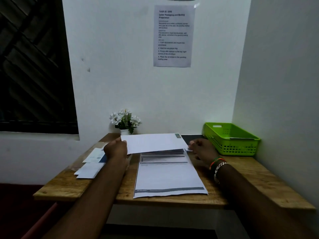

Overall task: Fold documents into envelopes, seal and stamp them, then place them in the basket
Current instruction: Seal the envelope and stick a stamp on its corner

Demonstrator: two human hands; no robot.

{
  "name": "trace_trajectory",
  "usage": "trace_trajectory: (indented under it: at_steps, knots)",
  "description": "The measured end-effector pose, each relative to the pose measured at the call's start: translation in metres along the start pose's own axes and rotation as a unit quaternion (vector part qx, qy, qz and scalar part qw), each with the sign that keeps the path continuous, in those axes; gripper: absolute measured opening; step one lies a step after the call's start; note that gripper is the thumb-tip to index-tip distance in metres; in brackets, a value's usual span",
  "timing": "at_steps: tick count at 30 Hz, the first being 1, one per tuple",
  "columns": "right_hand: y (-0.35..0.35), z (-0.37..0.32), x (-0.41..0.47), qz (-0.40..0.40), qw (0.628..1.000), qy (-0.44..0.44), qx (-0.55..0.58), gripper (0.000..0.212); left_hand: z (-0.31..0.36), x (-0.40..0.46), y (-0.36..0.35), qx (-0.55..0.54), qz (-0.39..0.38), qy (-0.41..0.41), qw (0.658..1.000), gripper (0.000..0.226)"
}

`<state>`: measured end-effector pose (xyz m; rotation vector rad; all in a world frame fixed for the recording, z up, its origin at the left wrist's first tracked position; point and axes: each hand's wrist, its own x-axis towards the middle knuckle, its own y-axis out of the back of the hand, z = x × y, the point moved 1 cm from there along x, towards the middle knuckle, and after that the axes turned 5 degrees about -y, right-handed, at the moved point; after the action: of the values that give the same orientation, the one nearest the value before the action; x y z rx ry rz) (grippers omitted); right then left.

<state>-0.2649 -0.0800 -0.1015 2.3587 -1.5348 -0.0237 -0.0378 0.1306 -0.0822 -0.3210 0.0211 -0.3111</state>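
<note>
Fingers of the left hand (115, 149) curl round the left short edge of a white envelope (153, 143), pinching it there and holding it lifted above the far part of the wooden desk (259, 176). Its long axis runs left to right across the view, the right end a little farther off, and a small greenish stamp (177, 135) sits in its far right corner. The right hand (202, 150) lies just beside the envelope's right near corner, fingers loosely curled; a small pale scrap shows at the fingertips, but whether they pinch it or touch the envelope cannot be told. Bracelets (218, 165) circle that wrist.

Below the envelope a printed document (170, 175) lies flat on the desk, long axis running from the near edge away toward the wall, its far end hidden under the envelope. More envelopes (91, 165) lie in a loose pile to the left of the left hand. A green basket (231, 140) stands in the far right corner with a white edge showing inside. White flowers in a pot (125, 120) stand against the wall, under a taped instruction sheet (173, 36).
</note>
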Motion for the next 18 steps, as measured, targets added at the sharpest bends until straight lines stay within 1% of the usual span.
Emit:
trace_trajectory:
  at_steps: [1,2,4,6,8,10,13,14,16,18]
  knots:
    - [0.001,-0.002,-0.004,0.022,1.0,-0.001,0.021,0.018,0.003,-0.003,-0.002,-0.004,-0.011,0.004,1.0,0.035]
    - [0.001,-0.005,-0.009,0.027,0.999,-0.003,0.038,0.019,0.006,-0.006,-0.005,-0.01,-0.008,0.001,1.0,0.033]
    - [0.002,-0.013,-0.02,0.003,0.997,-0.02,0.07,0.021,0.01,-0.013,-0.011,-0.047,0.007,-0.009,0.999,0.028]
    - [0.007,-0.021,-0.032,-0.026,0.991,-0.056,0.119,0.024,0.013,-0.018,-0.019,-0.091,0.001,-0.004,0.996,0.027]
    - [0.015,-0.029,-0.047,-0.049,0.971,-0.102,0.209,0.028,0.016,-0.019,-0.026,-0.115,-0.04,0.005,0.993,0.026]
    - [0.024,-0.033,-0.057,-0.032,0.957,-0.11,0.268,0.028,0.02,-0.024,-0.032,-0.132,-0.09,0.021,0.987,0.028]
    - [0.042,-0.03,-0.063,0.038,0.959,-0.103,0.262,0.028,0.022,-0.032,-0.043,-0.134,-0.117,0.023,0.984,0.028]
    - [0.048,-0.027,-0.064,0.051,0.959,-0.109,0.257,0.024,0.021,-0.034,-0.045,-0.129,-0.122,0.023,0.984,0.025]
    - [0.061,-0.021,-0.068,0.055,0.959,-0.111,0.257,0.009,0.017,-0.038,-0.048,-0.117,-0.139,0.023,0.983,0.02]
    - [0.072,-0.017,-0.073,0.053,0.962,-0.104,0.247,0.009,0.01,-0.038,-0.051,-0.11,-0.152,0.02,0.982,0.022]
